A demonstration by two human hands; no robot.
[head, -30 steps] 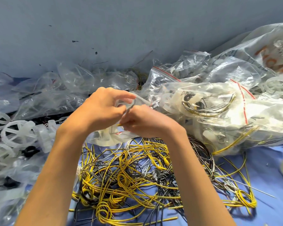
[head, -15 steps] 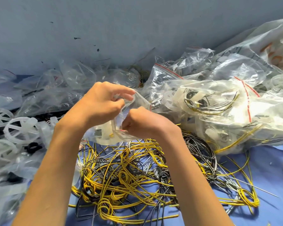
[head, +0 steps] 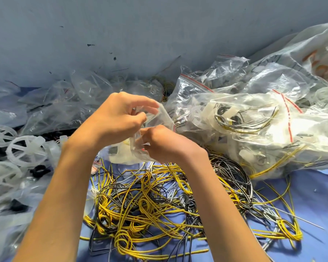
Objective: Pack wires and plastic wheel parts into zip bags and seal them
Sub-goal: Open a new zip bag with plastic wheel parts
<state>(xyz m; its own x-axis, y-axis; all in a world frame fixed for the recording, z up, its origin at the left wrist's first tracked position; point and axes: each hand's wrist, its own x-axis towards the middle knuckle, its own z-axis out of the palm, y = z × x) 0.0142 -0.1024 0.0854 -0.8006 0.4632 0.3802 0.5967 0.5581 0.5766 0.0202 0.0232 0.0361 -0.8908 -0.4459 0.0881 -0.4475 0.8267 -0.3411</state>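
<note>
Head view: left hand (head: 119, 118) & right hand (head: 165, 142) both pinch the mouth of a zip bag (head: 121, 156) at centre, prob. unsealed. Filled bags (head: 254, 129) at 2 o'clock. Wires (head: 159, 201) at 6 and wheels (head: 27, 150) at 9 are left to pack.

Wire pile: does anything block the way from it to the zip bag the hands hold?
Nothing visible: the left hand and right hand pinch the zip bag right beside the wire pile.
</note>
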